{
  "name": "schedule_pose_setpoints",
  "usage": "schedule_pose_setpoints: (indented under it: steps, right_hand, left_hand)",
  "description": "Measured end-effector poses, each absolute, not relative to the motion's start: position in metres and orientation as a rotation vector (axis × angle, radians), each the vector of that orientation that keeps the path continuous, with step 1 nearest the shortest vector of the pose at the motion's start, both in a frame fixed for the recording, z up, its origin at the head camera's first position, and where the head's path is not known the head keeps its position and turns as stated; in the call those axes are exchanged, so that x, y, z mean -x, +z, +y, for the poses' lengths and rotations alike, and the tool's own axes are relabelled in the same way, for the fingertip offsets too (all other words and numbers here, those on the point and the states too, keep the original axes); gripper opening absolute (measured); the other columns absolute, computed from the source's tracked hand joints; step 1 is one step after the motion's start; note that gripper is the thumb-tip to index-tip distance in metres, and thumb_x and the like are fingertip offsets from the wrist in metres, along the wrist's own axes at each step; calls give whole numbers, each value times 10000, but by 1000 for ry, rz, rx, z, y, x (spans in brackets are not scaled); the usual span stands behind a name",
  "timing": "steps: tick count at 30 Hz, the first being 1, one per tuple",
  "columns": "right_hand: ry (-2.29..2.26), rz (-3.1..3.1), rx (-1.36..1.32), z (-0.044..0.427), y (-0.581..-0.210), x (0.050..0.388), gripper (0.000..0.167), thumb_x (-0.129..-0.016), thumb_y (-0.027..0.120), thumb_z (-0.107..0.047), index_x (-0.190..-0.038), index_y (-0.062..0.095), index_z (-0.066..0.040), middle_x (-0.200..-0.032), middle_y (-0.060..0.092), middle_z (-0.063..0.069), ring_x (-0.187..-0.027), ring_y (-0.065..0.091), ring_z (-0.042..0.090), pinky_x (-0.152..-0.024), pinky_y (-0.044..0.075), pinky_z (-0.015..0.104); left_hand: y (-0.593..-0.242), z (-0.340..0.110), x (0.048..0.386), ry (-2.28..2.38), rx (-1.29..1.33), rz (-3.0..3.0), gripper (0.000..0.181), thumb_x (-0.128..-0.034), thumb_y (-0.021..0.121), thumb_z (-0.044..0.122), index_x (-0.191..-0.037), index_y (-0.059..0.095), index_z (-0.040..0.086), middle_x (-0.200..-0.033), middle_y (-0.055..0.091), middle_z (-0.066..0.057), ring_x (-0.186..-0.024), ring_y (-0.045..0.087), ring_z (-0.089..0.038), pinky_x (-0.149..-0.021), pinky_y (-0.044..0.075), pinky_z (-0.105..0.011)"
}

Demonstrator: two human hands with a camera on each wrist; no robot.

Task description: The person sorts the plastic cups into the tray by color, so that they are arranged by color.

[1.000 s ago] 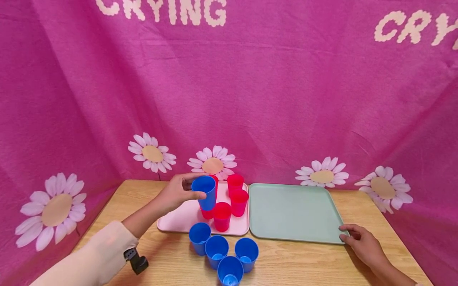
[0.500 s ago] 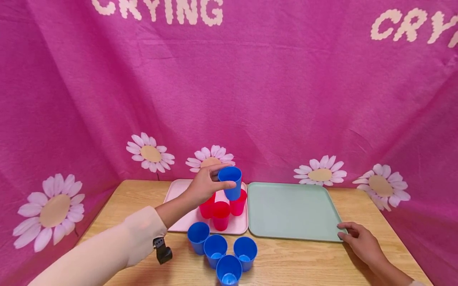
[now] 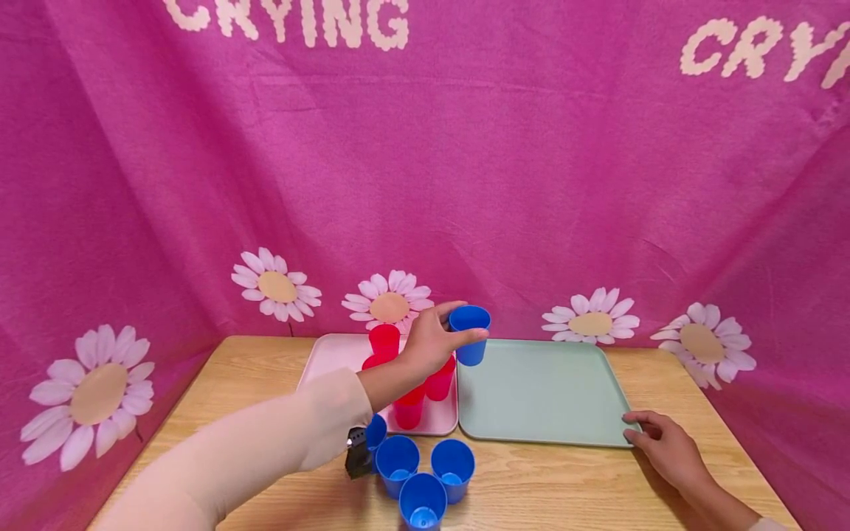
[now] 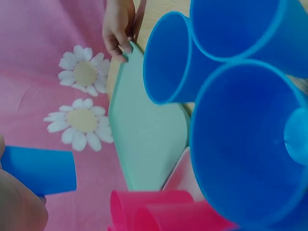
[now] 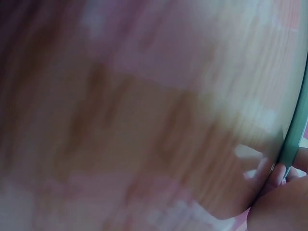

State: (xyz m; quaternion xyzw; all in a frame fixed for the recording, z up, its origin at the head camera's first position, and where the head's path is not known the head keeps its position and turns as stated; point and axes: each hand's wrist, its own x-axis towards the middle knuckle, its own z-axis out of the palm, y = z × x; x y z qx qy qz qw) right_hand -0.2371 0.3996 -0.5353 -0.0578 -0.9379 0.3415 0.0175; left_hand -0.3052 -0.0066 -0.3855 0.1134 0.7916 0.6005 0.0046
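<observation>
My left hand grips a blue cup upright in the air, over the seam between the pink tray and the green tray. In the left wrist view the same cup shows at the left edge, with part of the hand around it. My right hand pinches the near right corner of the green tray; in the right wrist view its fingers are on the tray's rim. Several red cups stand on the pink tray, partly hidden by my left arm.
Several blue cups stand on the wooden table in front of the pink tray, one partly behind my left wrist strap. A pink cloth with daisies hangs behind and at both sides.
My left hand has carried the blue cup rightward from above the red cups to the green tray's left edge. The right hand has stayed at the tray's corner.
</observation>
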Motion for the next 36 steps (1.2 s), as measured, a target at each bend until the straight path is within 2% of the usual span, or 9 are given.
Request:
schedule_pose_setpoints:
  steps: [6,11,18,21,28,36]
  right_hand:
    - [1033,-2890,163,401,-538,236,319,-959,713,-165,-1220,698,17,-1254,645,294,-1039,608,291,-873,474,431]
    - [1023,-2887,170,403,-538,235,314,-956,711,-162,-1216,698,14,-1242,640,294,-1029,592,295,-854,457,411]
    - [1033,-2879,157,401,-538,232,317,-964,715,-174,-1232,705,-5,-1278,627,287,-1053,589,285,-816,455,295]
    - [1026,-2876,158,400,-538,231,313,-964,713,-167,-1231,705,-5,-1291,618,298,-1093,592,316,-832,465,313]
    - [1012,-2863,151,398,-536,232,316,-961,731,-183,-1219,710,-1,-1229,642,278,-1061,599,313,-847,476,370]
    - [1019,-2848,133,396,-534,229,290,-945,740,-168,-1189,726,-12,-1219,643,267,-1064,597,297,-814,472,325]
  left_hand:
    - [-393,25,308,1872,-236,2570,653,-849,857,365,-1418,617,153,-1320,682,-85,-1216,641,-354,-914,597,-490]
    - [-398,54,314,1925,-173,2571,660,-856,856,326,-1417,602,89,-1316,666,-127,-1213,623,-373,-911,596,-500]
    - [-406,84,321,1870,-67,2632,692,-854,854,335,-1438,574,91,-1335,642,-136,-1237,593,-384,-900,596,-521]
    - [-408,95,324,1847,-46,2646,682,-849,859,328,-1425,581,93,-1326,647,-132,-1238,592,-379,-900,594,-527]
    - [-412,123,331,1769,-7,2715,684,-816,887,342,-1388,619,81,-1276,669,-135,-1218,595,-347,-915,590,-491]
    - [-426,146,342,1760,34,2710,660,-806,894,349,-1355,633,90,-1237,683,-119,-1205,602,-327,-937,581,-482]
